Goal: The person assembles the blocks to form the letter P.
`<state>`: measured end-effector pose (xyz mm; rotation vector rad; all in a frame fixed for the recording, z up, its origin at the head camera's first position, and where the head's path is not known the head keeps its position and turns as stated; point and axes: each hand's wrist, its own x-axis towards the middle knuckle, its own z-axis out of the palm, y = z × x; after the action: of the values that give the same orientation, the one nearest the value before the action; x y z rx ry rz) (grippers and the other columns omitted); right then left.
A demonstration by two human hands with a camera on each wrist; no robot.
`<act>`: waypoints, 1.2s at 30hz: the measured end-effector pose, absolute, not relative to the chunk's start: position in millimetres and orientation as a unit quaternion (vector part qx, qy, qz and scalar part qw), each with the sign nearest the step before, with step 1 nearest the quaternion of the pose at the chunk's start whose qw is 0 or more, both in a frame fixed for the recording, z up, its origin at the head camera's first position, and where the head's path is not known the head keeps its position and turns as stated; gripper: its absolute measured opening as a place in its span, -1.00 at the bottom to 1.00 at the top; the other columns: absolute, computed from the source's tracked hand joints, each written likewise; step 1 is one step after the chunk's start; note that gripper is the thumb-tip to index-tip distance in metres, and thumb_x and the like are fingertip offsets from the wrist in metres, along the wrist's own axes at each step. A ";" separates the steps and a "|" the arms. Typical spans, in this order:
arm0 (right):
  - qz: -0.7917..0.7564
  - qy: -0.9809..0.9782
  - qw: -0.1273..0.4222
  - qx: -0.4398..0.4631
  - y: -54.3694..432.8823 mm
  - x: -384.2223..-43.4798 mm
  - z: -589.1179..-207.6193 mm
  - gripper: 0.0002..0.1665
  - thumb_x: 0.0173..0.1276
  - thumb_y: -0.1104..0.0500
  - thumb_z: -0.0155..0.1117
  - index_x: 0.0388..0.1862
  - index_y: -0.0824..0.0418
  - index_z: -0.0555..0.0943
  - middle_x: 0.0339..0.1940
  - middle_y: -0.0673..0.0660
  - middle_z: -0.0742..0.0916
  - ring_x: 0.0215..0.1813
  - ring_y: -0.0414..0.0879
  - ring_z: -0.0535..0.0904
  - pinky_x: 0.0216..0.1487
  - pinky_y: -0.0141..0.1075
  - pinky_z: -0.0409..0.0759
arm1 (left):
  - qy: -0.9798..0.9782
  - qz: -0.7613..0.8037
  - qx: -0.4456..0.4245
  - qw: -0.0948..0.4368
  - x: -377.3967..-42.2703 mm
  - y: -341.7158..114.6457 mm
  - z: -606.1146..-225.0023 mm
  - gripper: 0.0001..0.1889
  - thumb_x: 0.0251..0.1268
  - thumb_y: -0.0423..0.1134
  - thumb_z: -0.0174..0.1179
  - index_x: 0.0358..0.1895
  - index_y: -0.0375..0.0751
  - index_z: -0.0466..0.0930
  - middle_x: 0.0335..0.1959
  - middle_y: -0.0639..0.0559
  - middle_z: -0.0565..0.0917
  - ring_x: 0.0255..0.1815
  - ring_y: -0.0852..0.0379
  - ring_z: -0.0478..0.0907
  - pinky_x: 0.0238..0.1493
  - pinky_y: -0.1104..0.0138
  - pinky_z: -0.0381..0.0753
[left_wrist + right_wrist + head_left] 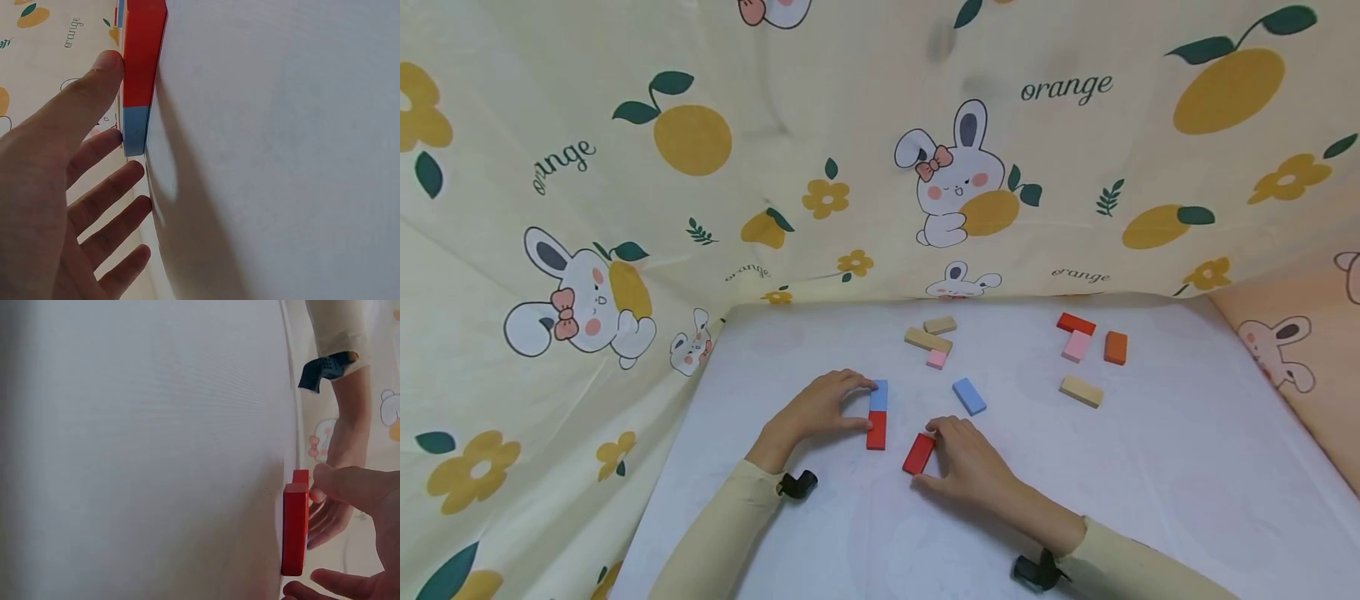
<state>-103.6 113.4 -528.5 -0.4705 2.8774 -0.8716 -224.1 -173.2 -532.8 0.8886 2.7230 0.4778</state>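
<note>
A light blue block (878, 395) and a red block (876, 431) lie end to end in a line. My left hand (823, 408) is beside their left side, thumb at the red one and a fingertip at the blue one's far corner. In the left wrist view, the thumb (94, 87) meets the red block (140, 56) and the other fingers spread loosely. Another red block (919, 454) lies tilted nearby. My right hand (970, 462) spans it, thumb near its close end and fingertips near its far end; in the right wrist view, a thin gap shows beside this red block (294, 531).
Past the hands lie a loose blue block (969, 397), two tan blocks (928, 340) and a pink block (936, 359). At the right are red (1076, 323), pink (1076, 346), orange (1116, 347) and tan (1082, 392) blocks. A printed cloth (850, 125) hangs behind the white table (880, 533).
</note>
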 end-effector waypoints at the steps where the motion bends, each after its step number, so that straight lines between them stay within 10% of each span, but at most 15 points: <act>1: -0.287 0.945 0.051 -0.150 113.6 -103.1 -528.3 -0.10 0.02 -0.19 0.78 0.25 0.14 0.59 0.09 0.03 0.71 0.08 -0.09 0.58 0.16 -0.08 0.70 | 0.931 0.162 0.304 0.117 -224.3 -173.2 -532.9 -0.28 0.28 0.22 0.51 0.47 0.16 0.56 0.46 0.10 0.57 0.52 0.02 0.44 0.55 -0.03 0.44; 36: -0.240 0.957 0.038 -0.160 111.7 -106.2 -535.4 -0.22 0.02 -0.19 0.77 0.06 0.17 0.59 -0.08 0.04 0.67 -0.03 -0.07 0.53 0.08 -0.10 0.68 | 0.930 0.156 0.309 0.122 -220.5 -170.2 -525.4 -0.32 0.31 0.20 0.49 0.45 0.10 0.58 0.45 0.06 0.58 0.51 0.00 0.45 0.56 -0.04 0.42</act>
<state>-106.2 111.7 -535.4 -0.4897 2.9349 -0.7362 -220.5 -170.2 -525.4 0.9030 2.7144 0.4555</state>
